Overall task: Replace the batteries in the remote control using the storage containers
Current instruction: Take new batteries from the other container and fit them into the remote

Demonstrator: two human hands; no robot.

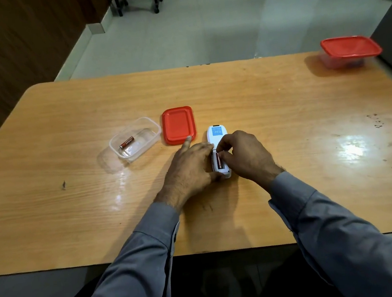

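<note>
Lying face-down, white remote control, battery compartment open

Both my forearms, in grey-blue sleeves, reach forward and angle inward so my hands meet close together. My left hand lies palm down with the forefinger stretched straight ahead, the other fingers bent inward against the side of the remote and the thumb tucked at its near end, steadying it. My right hand arches over from the other side, knuckles up and wrist raised a little, with its fingertips curled down and pinching a battery that sits in the open compartment.
</note>
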